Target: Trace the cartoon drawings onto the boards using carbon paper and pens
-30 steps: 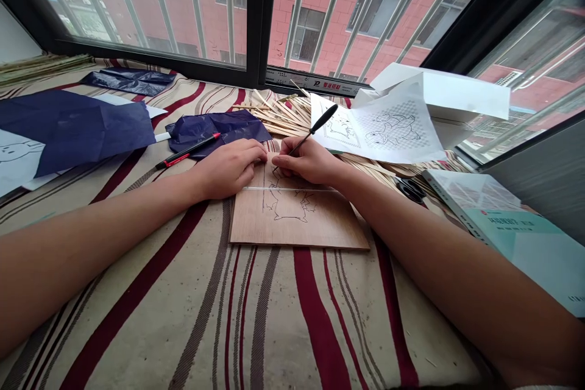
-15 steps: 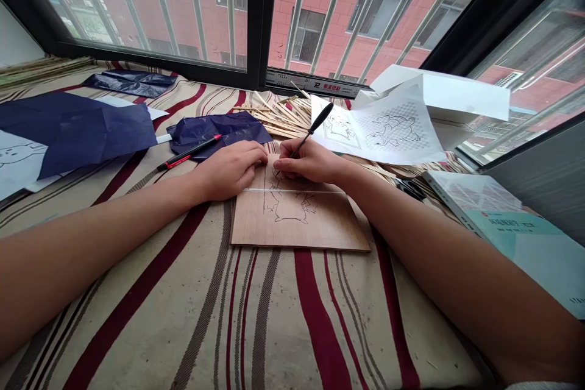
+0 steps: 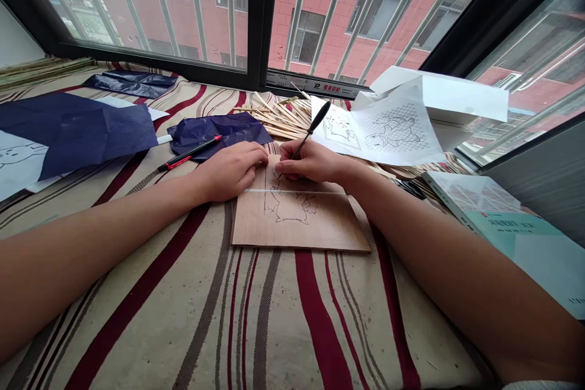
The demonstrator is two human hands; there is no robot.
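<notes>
My right hand (image 3: 315, 161) is closed round a slim tool with a black handle (image 3: 320, 117) and a thin shaft. Its tip is hidden behind my fingers, over a wooden board (image 3: 301, 234). Black outlines of an animal figure are drawn on the board, and a pale line crosses it. At the board's upper left edge lies my left hand (image 3: 237, 169), fingers resting on the wood with nothing in them. To its left, a black and red pen (image 3: 189, 153) rests partly on crumpled dark blue paper (image 3: 217, 131).
Thin wooden strips (image 3: 278, 116) are heaped behind the board. Beside them stands a white sheet with printed animal drawings (image 3: 388, 125). A book (image 3: 512, 225) and dark scissors-like handles (image 3: 411, 189) lie at right. Large blue paper (image 3: 91, 131) covers the left. A barred window (image 3: 256, 18) rises behind.
The tool's handle has tilted slightly left in my right hand. My left hand and the board stay practically where they were.
</notes>
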